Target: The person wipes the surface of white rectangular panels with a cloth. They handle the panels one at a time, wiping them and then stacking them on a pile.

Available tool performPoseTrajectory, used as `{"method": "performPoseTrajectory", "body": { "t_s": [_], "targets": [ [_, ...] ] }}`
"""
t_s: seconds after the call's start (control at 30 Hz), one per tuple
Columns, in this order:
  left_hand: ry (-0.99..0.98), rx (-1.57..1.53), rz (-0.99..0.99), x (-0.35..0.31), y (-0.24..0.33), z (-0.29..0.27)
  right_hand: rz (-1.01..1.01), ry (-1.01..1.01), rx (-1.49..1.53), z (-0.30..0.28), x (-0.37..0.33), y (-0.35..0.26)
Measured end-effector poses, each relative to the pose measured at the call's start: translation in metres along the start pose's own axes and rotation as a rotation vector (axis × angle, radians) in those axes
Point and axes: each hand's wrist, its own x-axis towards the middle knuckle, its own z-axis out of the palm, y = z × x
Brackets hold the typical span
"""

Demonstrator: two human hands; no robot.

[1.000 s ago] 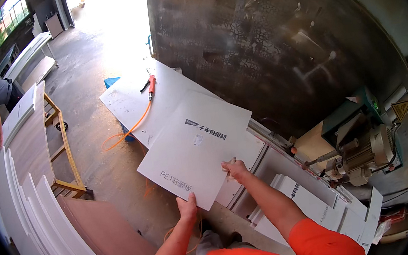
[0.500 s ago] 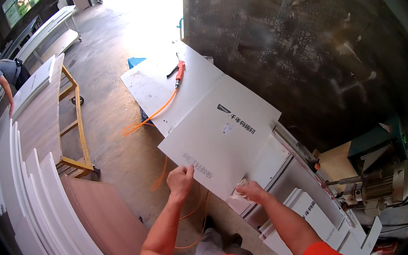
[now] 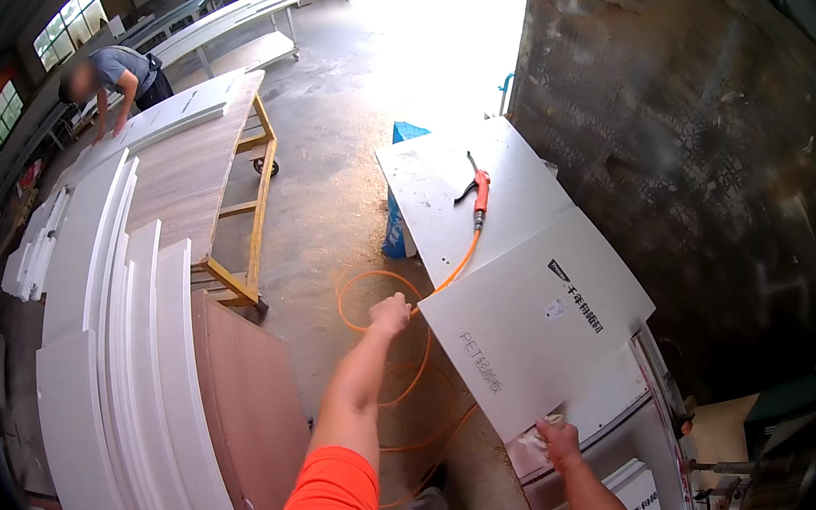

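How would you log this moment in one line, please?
left hand: near corner of white panel | right hand: holding pale cloth at panel's near edge | red air gun: beyond panel

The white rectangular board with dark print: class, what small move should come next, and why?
Perhaps wipe the crumpled off-white cloth along the near edge of the white rectangular board: the right hand holds the cloth at that edge, while the left hand is beside the orange hose.
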Motion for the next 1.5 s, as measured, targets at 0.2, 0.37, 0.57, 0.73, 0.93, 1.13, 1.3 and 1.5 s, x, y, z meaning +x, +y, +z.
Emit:
{"method": "performPoseTrajectory", "body": {
  "t_s": [0.2, 0.37, 0.57, 0.73, 0.93, 1.13, 1.3, 1.5],
  "targets": [
    [-0.177, -0.575, -0.049, -0.042, -0.031, 0.027, -0.039, -0.045, 0.081, -0.001, 0.01, 0.012],
    [0.212, -0.719, -0.528, -0.079, -0.081, 0.087, -0.129, -0.037, 0.011, -0.016, 0.016, 0.021],
    [0.93, -0.362, -0.519, -0.185, -0.129, 0.159, -0.168, -0.119, 0.033, 0.002, 0.019, 0.021],
    [0.237, -0.792, -0.338, -0.373, -0.094, 0.153, -0.204, -0.169, -0.009, -0.005, 0.027, 0.023],
    [0.017, -1.348, -0.425, -0.63, -0.056, 0.211, -0.452, -0.327, 0.012, 0.019, 0.005, 0.032],
    [0.408, -1.667, -0.479, -0.829, -0.028, 0.2, -0.187, -1.411, -0.491, 0.085, -0.33, 0.057],
    [0.935, -2.156, 0.115, -0.949, -0.004, 0.116, -0.055, -1.96, -0.754, 0.092, -0.53, 0.117],
    [1.532, -1.777, -0.356, -1.092, 0.001, 0.194, 0.251, -2.07, -0.937, 0.066, -0.648, 0.238]
  ]
}}
